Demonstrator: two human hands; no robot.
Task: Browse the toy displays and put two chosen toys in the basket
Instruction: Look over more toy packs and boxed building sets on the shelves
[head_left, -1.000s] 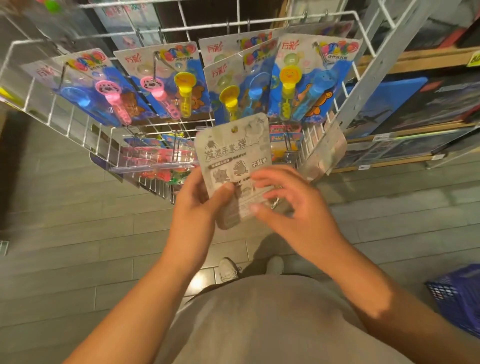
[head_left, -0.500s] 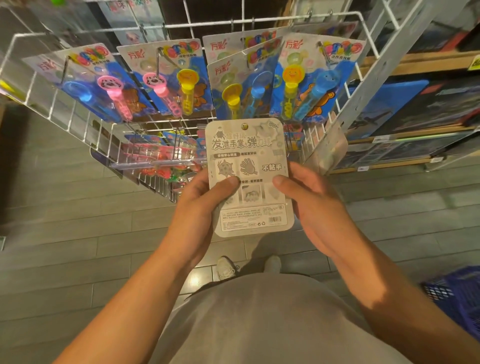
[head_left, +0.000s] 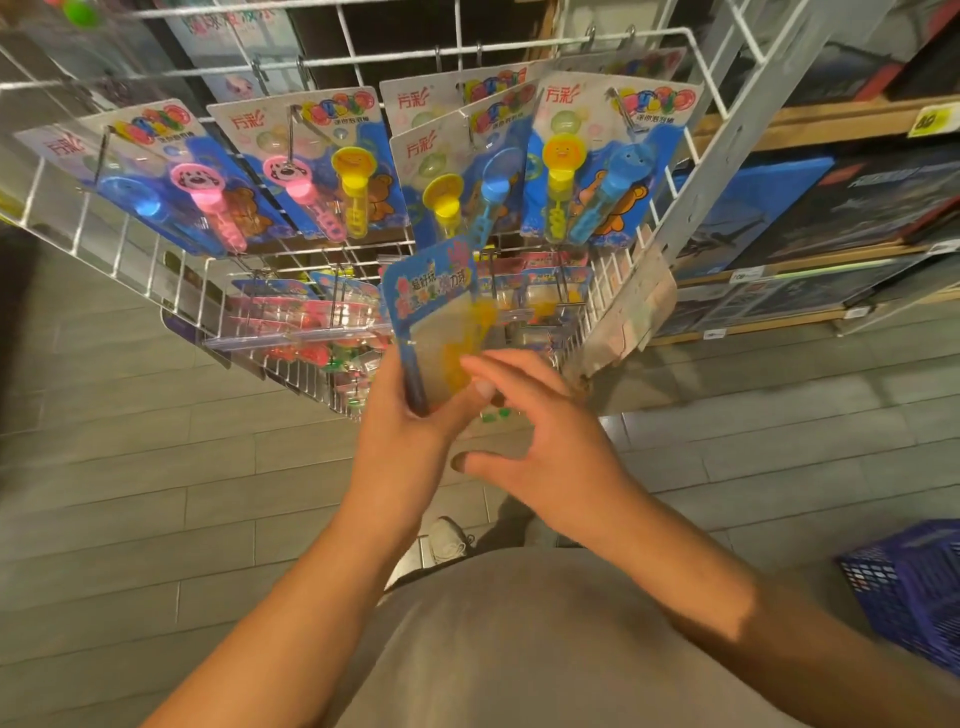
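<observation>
- Your left hand (head_left: 410, 436) grips a blister-carded toy pack (head_left: 434, 317) by its lower left edge, thumb across the front, holding it upright just in front of the wire display rack (head_left: 691, 156).
- The pack shows a blue printed front with a clear bubble and something yellow inside; it is motion-blurred, so its detail is unclear.
- Your right hand (head_left: 540, 441) is beside the pack with fingers spread and relaxed, holding nothing; its fingertips (head_left: 485, 387) are at the pack's lower right edge, and contact cannot be confirmed.
- Behind the pack, bubble wand cards (head_left: 322, 171) hang in a row from hooks along the rack's upper rail, with pink, yellow and blue wands.
- More small carded toys (head_left: 306, 322) hang on the rack's lower tier, just left of the pack.
- The blue basket (head_left: 914, 587) sits on the floor at the right edge of view, well apart from both hands.
- Wooden shelves (head_left: 831, 119) with boxed goods stand to the right of the rack.
</observation>
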